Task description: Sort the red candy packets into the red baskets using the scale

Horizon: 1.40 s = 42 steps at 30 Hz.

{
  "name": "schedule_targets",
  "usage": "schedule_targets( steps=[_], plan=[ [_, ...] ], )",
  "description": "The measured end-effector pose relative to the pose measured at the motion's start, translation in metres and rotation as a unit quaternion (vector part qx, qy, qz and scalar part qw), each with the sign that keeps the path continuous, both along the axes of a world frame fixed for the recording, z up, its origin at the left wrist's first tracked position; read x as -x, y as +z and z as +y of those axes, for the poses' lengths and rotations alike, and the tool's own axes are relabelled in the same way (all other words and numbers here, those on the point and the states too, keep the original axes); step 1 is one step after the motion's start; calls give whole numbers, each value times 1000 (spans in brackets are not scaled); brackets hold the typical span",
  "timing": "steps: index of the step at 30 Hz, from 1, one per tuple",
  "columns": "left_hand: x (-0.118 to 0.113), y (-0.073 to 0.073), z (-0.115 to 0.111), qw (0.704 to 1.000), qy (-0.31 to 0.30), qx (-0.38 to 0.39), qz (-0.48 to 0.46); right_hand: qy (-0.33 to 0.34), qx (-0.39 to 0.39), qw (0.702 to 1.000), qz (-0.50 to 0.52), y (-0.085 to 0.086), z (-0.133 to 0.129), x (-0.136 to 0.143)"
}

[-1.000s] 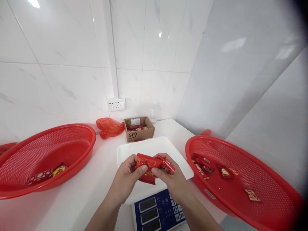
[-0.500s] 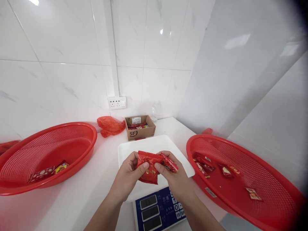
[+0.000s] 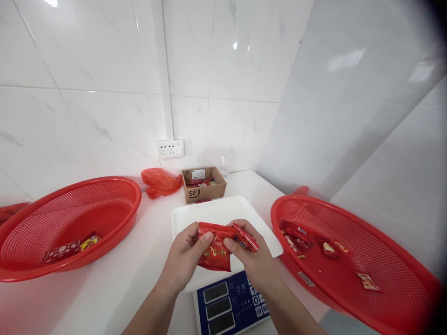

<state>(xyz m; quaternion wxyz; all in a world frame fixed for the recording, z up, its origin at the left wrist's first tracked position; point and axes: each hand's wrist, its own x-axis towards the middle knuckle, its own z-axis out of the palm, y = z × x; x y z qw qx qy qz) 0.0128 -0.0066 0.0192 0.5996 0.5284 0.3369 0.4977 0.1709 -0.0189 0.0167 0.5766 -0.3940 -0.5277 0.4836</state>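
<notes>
Over the white tray of a scale (image 3: 195,214), both my hands grip small red packets. My left hand (image 3: 185,253) pinches the left side of a red packet with gold print (image 3: 214,256), its thumb on the front. My right hand (image 3: 254,258) has its thumb on the same packet's right edge and also holds a second red packet (image 3: 246,238) between thumb and fingers. The second packet is tilted and partly hidden. Below the tray shows the scale's blue panel (image 3: 239,300) with three display windows and keys.
A red basket (image 3: 118,186) at the left holds a few packets; another red basket (image 3: 300,204) at the right holds several. An open cardboard box (image 3: 206,191) with packets stands behind the tray, beside an orange-red plastic bag (image 3: 160,183) and a clear plastic container (image 3: 224,165).
The gold-printed packet has turned slightly, and more of its front print shows. My left thumb has moved up a little and to the left along it.
</notes>
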Motion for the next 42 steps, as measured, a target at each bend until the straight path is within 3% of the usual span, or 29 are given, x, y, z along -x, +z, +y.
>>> schedule_targets(
  steps=[10,18,23,34,37,42],
  plan=[
    [2,1,0,1000,-1,-13,-17,-8,6,1000,-13,2,0,1],
    [-2,1,2,1000,-6,3,18,-21,37,999,11,-4,5,-2],
    [-2,0,3,999,-5,35,-15,-20,50,999,6,-2,6,-1],
    [-2,-3,3,997,38,52,-42,-27,35,998,-40,1,7,1],
    [-3,-2,3,998,23,51,-28,-44,31,998,-42,-1,6,0],
    [-5,-2,2,999,-52,-13,2,-78,28,996,33,-7,8,-2]
  ],
)
